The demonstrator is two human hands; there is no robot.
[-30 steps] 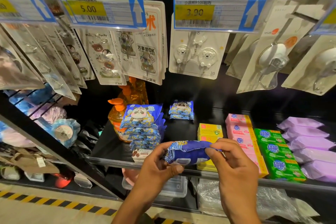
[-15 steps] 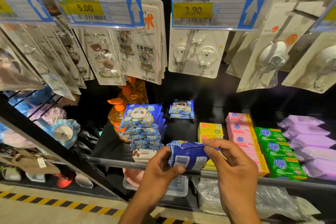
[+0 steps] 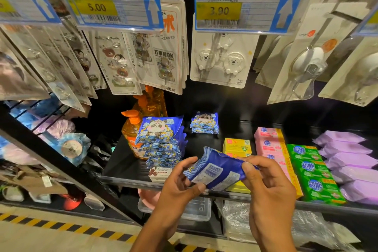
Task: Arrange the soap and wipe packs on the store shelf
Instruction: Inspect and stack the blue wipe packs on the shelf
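Observation:
A blue wipe pack (image 3: 219, 170) is held in front of the shelf edge, its white label side turned toward me. My left hand (image 3: 180, 188) pinches its left end and my right hand (image 3: 266, 186) pinches its right end. Behind them on the black shelf (image 3: 122, 172) a leaning stack of blue panda wipe packs (image 3: 161, 141) stands at the left, with a small pile of the same packs (image 3: 204, 123) farther back. Yellow soap boxes (image 3: 237, 146), pink soap bars (image 3: 270, 145), green soap bars (image 3: 315, 172) and purple packs (image 3: 351, 159) fill rows to the right.
Orange pump bottles (image 3: 131, 129) stand behind the panda stack, and a small white box (image 3: 159, 173) lies at its foot. Carded hooks (image 3: 223, 61) and price tags (image 3: 235, 10) hang above the shelf. A clear bin (image 3: 196, 208) sits on the lower level.
Both hands have turned the blue pack over, so its white label side now faces me, and tilted it up a little. The shelf goods have not moved.

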